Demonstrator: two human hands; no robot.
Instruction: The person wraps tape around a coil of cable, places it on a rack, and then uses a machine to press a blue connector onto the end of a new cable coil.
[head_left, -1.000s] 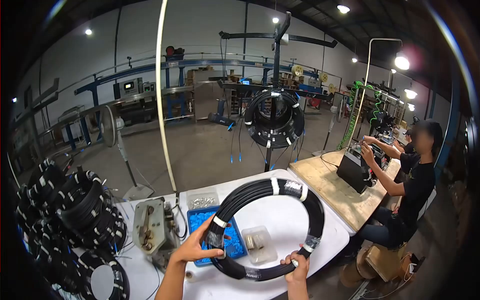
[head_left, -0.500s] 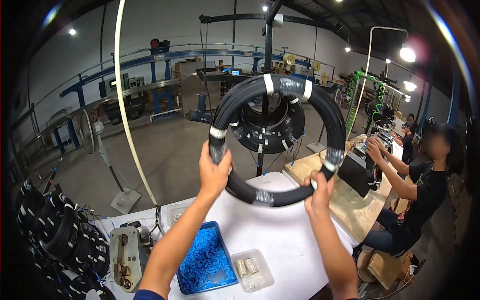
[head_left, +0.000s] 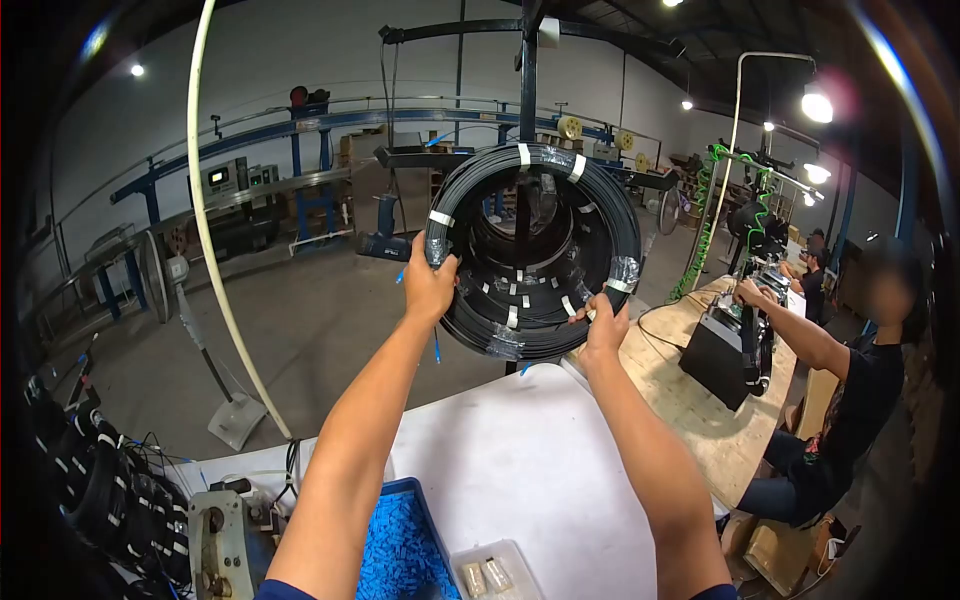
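Note:
Both arms reach forward over the white table, holding up a black cable coil (head_left: 625, 215) bound with white tape and clear wrap. My left hand (head_left: 431, 290) is closed around the coil's left side, where a small blue connector hangs close by. On the lower right, my right hand (head_left: 603, 325) grips the same ring beside a clear-wrapped section. Through the ring's opening show more taped black coils (head_left: 520, 290) hanging on a black rack (head_left: 529, 80). In this view the held coil overlaps that stack.
On the white table (head_left: 500, 440) sit a blue tray (head_left: 418, 490) of small blue pieces and a clear plastic box (head_left: 515, 560). A metal press (head_left: 222, 540) and piled black coils (head_left: 110, 480) are at left. To the right, a person (head_left: 850, 380) works at a wooden bench (head_left: 700, 430).
My hands have carried the coil forward, away from me, up to the hanging coils on the rack. It looks smaller now and lines up with them. The person's hands at right have shifted slightly.

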